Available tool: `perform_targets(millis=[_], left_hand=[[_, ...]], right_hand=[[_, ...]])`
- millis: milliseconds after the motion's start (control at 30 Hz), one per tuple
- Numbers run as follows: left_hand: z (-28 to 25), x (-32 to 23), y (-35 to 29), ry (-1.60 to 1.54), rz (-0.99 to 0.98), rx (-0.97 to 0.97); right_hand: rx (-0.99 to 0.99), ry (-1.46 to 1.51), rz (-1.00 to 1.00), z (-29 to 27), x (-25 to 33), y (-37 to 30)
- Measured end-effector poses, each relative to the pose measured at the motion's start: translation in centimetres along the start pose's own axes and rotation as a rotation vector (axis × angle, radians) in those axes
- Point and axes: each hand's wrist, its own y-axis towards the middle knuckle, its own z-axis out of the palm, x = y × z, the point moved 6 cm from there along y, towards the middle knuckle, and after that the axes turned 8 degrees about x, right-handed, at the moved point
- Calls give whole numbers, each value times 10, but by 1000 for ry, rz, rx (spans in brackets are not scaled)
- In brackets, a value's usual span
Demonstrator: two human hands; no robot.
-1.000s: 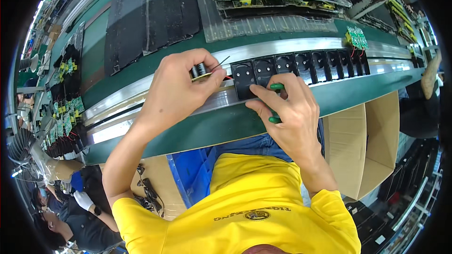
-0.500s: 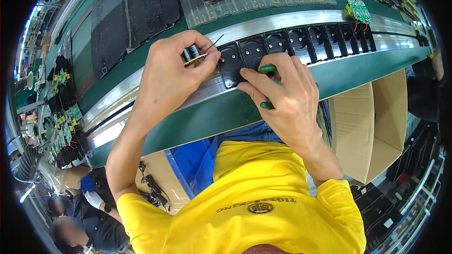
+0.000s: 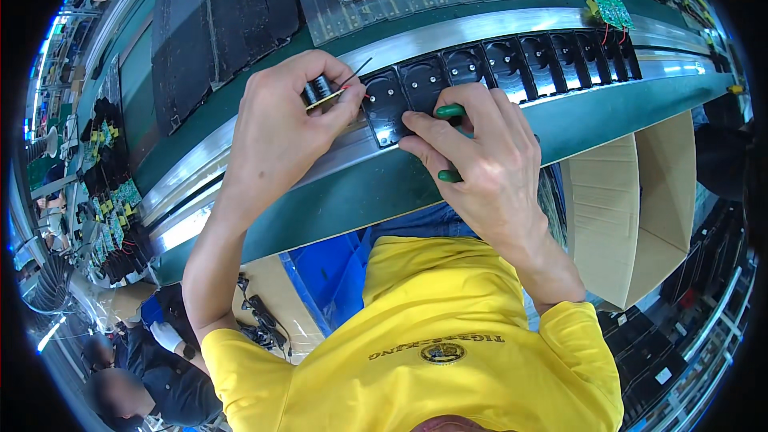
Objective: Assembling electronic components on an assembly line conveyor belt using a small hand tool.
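Note:
My left hand (image 3: 276,124) pinches a small circuit board (image 3: 320,93) between thumb and fingers. Dark cylindrical parts stand on the board, and a thin dark lead and a bit of red wire stick out toward the right. Just beyond its fingertips lies the leftmost black plastic case half (image 3: 387,110), open side up, with small shiny metal contacts inside. My right hand (image 3: 492,148) is closed around a green-handled hand tool (image 3: 450,110); its working end is hidden. That hand's thumb and index finger are at the right side of the leftmost case.
More black case halves (image 3: 508,64) stand in a row along a metal rail (image 3: 480,24). A green circuit board (image 3: 610,8) with red wires sits at the row's far end. An open cardboard box (image 3: 600,216) is at the right, boards (image 3: 108,216) at the left.
My left hand and the circuit board have shifted slightly left. The leftmost cases have moved slightly left too. My right hand keeps its grip on the green-handled tool.

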Motion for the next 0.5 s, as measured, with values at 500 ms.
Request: perform_targets(millis=[500], left_hand=[[4,-9,0,87,120,86]], right_hand=[[16,519,89,-22,8,12]])
